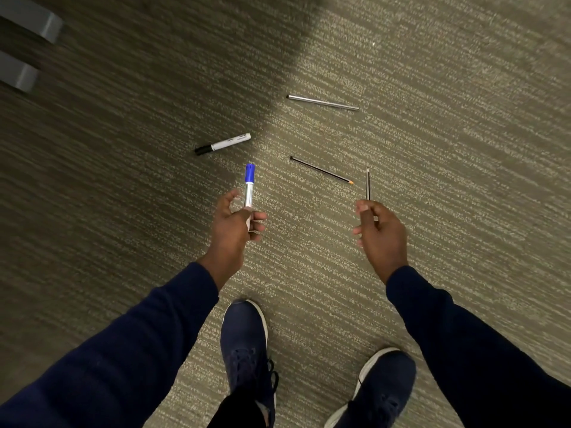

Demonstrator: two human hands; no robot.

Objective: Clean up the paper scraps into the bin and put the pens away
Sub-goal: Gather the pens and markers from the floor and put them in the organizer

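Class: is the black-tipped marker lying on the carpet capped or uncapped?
Capped. The black-capped marker lies flat on the carpet, a black cap covering its left end.

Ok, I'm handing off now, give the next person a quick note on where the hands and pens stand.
Left hand: holds the blue-capped marker.
Right hand: holds a thin dark pencil.
On the carpet: black-capped marker, silver pen, black pencil.
Done: two items picked up.
Left: gather those three and put all away. No paper scraps or bin in view.
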